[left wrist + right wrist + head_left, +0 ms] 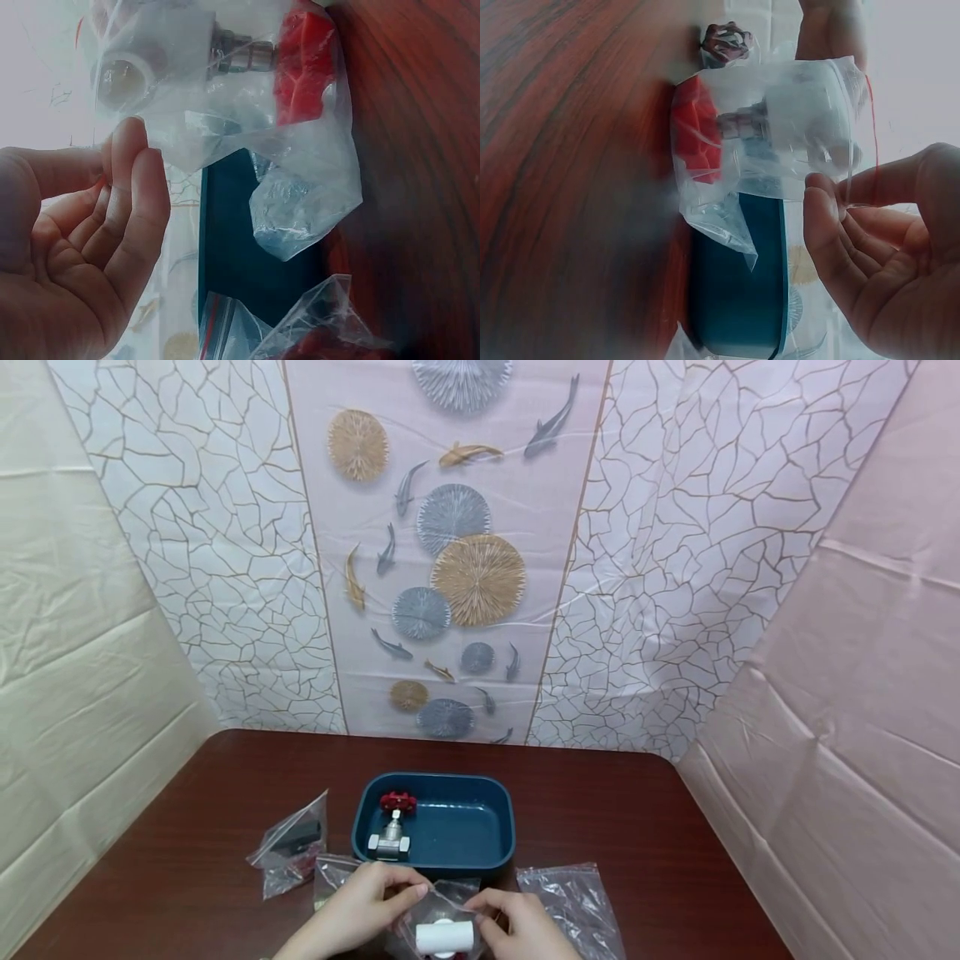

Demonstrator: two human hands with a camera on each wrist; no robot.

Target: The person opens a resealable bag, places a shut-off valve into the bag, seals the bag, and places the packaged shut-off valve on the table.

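Between the two hands stands a clear zip bag [447, 910] holding a valve with a white plastic body [445, 937]. The valve's red handle [304, 67] points down at the tabletop, with a metal stem [744, 122] above it. My left hand [367, 902] pinches the bag's upper edge between thumb and fingertips on the left. On the right, my right hand [521, 922] pinches that same edge, which has a red line along it in the right wrist view. Behind the bag, a metal valve with a red handwheel [392, 835] lies in the blue tray [465, 827].
At the left a clear bag [292, 843] holds something dark and something red. Another clear bag [332, 872] lies partly under my left forearm. A crumpled clear bag [573, 902] lies right of my right hand on the dark brown table [637, 827].
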